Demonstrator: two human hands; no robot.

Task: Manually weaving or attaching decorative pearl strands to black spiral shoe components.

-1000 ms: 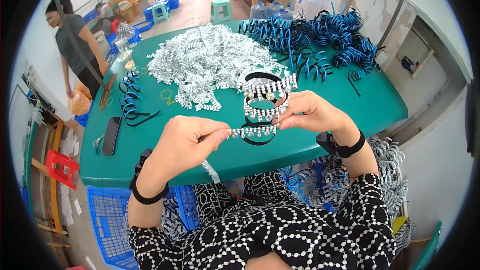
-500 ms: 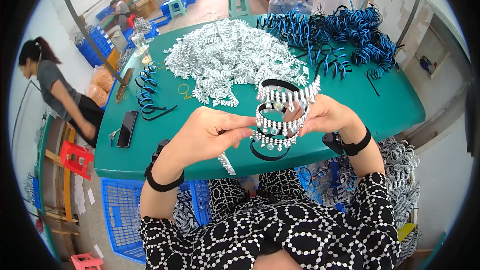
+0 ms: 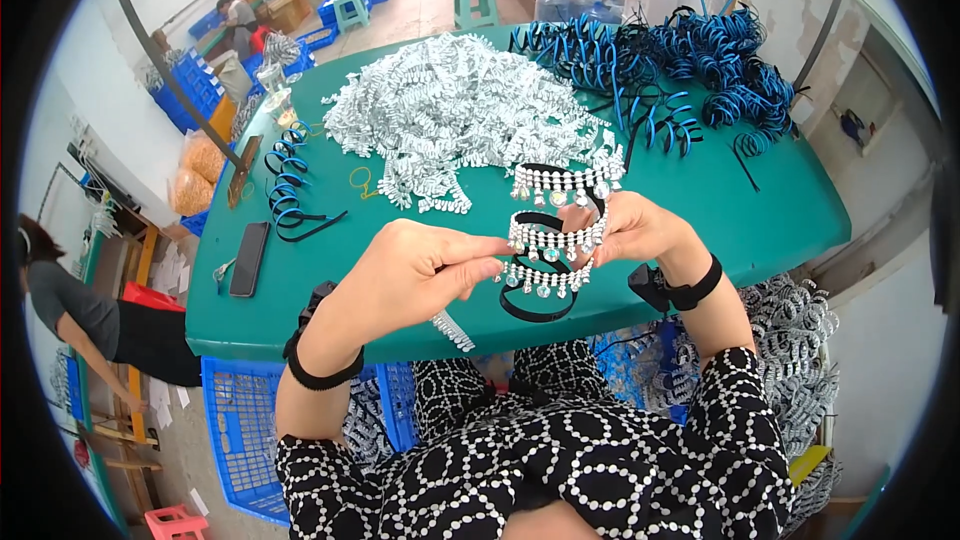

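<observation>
A coil of rhinestone trim [image 3: 552, 252] on a black band hangs in several loops above the near part of the green table [image 3: 700, 190]. My left hand [image 3: 415, 265] pinches the left edge of its middle loops between thumb and fingers. At the right side, my right hand [image 3: 635, 228] grips the same coil, with some fingers hidden behind and inside the loops. Below my left hand, a short piece of silvery trim [image 3: 453, 331] lies at the table's near edge. Beyond the coil spreads a large heap of white and silver trim [image 3: 460, 105].
Blue and black coiled bands [image 3: 740, 60] heap up at the far right; one similar coil [image 3: 288, 185] lies left. A dark phone [image 3: 250, 258] rests near the left edge. Below stands a blue crate [image 3: 240, 440]. A co-worker [image 3: 95, 315] bends beside the table at left.
My right hand has shifted slightly left, and the coil's top loop has swung left with it. My left hand keeps its pinch. The co-worker at left has moved nearer and bent lower.
</observation>
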